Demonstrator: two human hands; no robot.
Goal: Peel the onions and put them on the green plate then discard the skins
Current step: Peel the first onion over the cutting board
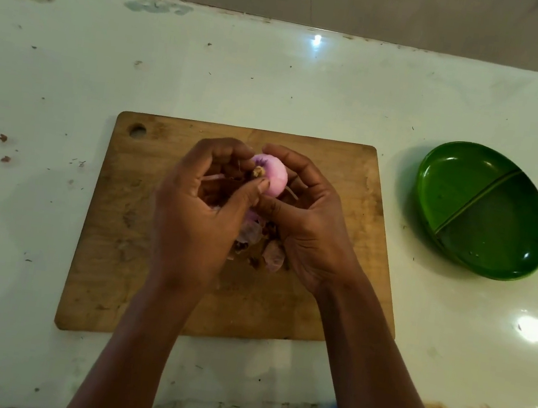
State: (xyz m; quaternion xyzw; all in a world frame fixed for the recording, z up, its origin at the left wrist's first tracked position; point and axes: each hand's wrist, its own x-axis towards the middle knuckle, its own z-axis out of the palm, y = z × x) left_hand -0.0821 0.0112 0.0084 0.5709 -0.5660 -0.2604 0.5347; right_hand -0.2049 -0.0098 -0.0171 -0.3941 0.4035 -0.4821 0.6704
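onion (273, 177), peeled pink, pinched above the cutting board (136, 254) by left grip (197, 214) and right grip (308, 225); skins (272, 254) below, green plate (460, 185) right of board.

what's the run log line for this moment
step: peeling | left hand: pinches onion | right hand: holds onion | skins: on cutting board | green plate: no onion yet

One onion (273, 177), one wooden cutting board (122, 252), one green plate (452, 191) with two compartments. One heap of loose skins (272, 254), one tabletop (71, 72). Two hands: left hand (196, 218), right hand (314, 226).
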